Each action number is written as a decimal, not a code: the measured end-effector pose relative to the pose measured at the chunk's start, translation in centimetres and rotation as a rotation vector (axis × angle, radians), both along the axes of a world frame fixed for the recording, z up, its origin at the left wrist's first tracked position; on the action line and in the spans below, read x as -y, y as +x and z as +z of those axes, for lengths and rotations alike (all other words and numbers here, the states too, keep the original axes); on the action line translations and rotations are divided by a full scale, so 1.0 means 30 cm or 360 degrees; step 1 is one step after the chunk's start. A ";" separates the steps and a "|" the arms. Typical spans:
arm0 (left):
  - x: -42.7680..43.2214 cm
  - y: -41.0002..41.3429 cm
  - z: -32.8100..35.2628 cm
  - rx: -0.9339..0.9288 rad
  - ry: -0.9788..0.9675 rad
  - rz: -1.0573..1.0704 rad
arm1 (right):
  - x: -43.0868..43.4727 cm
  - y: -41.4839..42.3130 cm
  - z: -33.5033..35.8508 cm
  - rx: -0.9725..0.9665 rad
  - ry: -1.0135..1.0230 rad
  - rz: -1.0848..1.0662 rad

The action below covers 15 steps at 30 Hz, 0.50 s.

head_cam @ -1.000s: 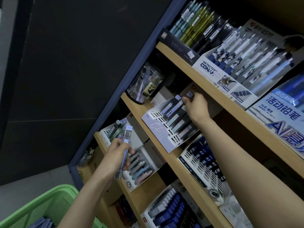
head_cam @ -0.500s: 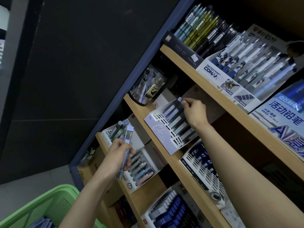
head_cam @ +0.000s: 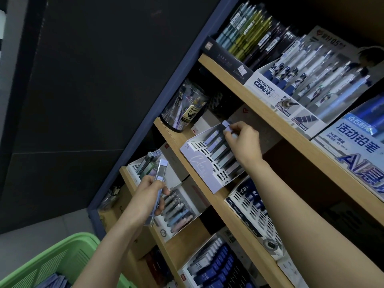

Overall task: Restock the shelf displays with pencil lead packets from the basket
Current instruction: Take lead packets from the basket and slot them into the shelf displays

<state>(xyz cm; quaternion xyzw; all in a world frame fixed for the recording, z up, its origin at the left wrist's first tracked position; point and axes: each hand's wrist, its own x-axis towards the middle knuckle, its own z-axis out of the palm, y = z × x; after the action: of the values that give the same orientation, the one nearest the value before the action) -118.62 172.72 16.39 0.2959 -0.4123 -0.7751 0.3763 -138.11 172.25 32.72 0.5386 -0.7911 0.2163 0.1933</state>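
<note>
One lead packet (head_cam: 227,126) is pinched by the right hand (head_cam: 244,143) atop the white display tray (head_cam: 199,161) mid-frame, and a spare packet (head_cam: 161,170) is gripped in the left hand (head_cam: 148,197) lower left, above the green basket (head_cam: 62,246).

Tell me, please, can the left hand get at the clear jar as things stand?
Probably yes: the jar stands at the front edge of its shelf, up and right of the left hand, with nothing between them. But that hand grips a lead packet, so it could touch the jar, hardly grasp it.
</note>
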 end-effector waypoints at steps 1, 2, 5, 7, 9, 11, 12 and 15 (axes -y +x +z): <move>-0.002 0.000 0.004 -0.0001 -0.0001 -0.0001 | -0.004 0.006 -0.003 -0.0009 0.0025 0.0005; -0.006 0.001 0.009 -0.0011 0.0000 0.0001 | -0.010 0.014 -0.007 -0.0045 0.0043 0.0011; -0.027 0.006 0.025 -0.0072 -0.0063 0.0001 | -0.050 0.065 -0.029 -0.0264 0.0015 0.0053; -0.048 0.014 0.035 -0.0095 -0.0161 -0.0031 | -0.088 0.117 -0.054 -0.0241 -0.0012 0.0150; -0.071 0.023 0.045 -0.0104 -0.0253 -0.0074 | -0.132 0.173 -0.094 -0.0015 0.0063 0.0264; -0.091 0.029 0.055 -0.0085 -0.0337 -0.0119 | -0.181 0.224 -0.142 0.0286 0.0281 0.0331; -0.098 0.030 0.059 -0.0059 -0.0374 -0.0142 | -0.203 0.244 -0.165 0.0437 0.0404 0.0349; -0.113 0.025 0.064 0.0014 -0.0471 -0.0200 | -0.248 0.275 -0.212 0.0869 0.0540 0.0360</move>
<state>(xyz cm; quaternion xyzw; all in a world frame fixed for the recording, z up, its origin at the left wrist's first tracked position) -117.87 176.12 18.33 0.2143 -0.5413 -0.7267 0.3647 -129.86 179.68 26.35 0.5697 -0.7736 0.2378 -0.1432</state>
